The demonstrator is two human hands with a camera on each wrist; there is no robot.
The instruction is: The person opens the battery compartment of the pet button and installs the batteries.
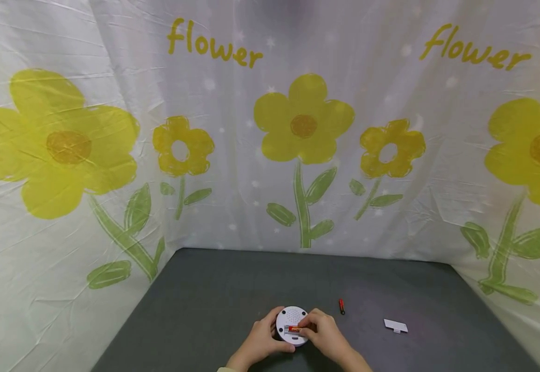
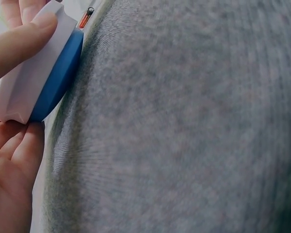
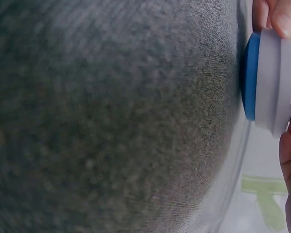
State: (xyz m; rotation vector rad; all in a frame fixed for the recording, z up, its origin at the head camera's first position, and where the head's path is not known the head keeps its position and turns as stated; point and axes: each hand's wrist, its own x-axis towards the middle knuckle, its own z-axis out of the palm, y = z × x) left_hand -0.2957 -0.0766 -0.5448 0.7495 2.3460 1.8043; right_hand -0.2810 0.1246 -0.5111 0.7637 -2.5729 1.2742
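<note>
A round white device (image 1: 293, 313) with dotted holes and small dark feet faces up near the front of the table. Its underside is blue in both wrist views. My left hand (image 1: 261, 338) grips it by the left edge, thumb along the near rim. With thumb and forefinger, my right hand (image 1: 324, 333) pinches the right end of a red battery (image 1: 293, 329) at the device's open battery compartment. The battery lies lengthwise over the slot, its right end hidden by the fingertips. Another red-and-black battery (image 1: 341, 306) lies beyond the right hand.
A small white battery cover (image 1: 395, 326) with a tab lies to the right on the dark grey table (image 1: 232, 279). Behind and at the sides hangs a white curtain (image 1: 232, 206) printed with yellow flowers.
</note>
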